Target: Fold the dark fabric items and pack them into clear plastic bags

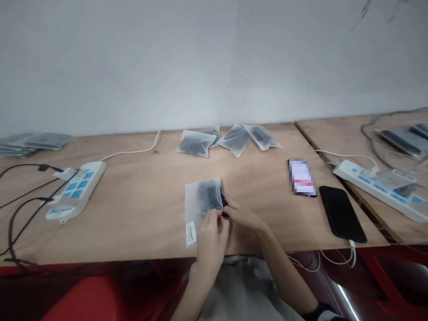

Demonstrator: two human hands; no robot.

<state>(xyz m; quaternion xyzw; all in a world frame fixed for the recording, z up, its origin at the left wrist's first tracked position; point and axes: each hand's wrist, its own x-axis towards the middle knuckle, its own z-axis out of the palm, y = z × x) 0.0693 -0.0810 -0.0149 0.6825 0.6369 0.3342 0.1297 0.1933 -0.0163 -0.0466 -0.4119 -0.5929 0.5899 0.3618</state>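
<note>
Near table edge, pouch [202,209] lengthwise away, opening toward right hand [241,215]

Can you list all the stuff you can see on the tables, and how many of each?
frosted bag: one, whitish with a dark item inside, lying mid-table at the hands
bags at the back: about four, same frosted kind, near the wall
stack of bags: count unclear, far left
left power strip: one, white and blue, black cables plugged in
right power strip: one, white, on the right table
lit phone: one, screen blurred
black phone: one, cable attached, at the table edge
table: two, light wood, side by side
left hand: on the bag's edge
right hand: at the bag's opening
</note>
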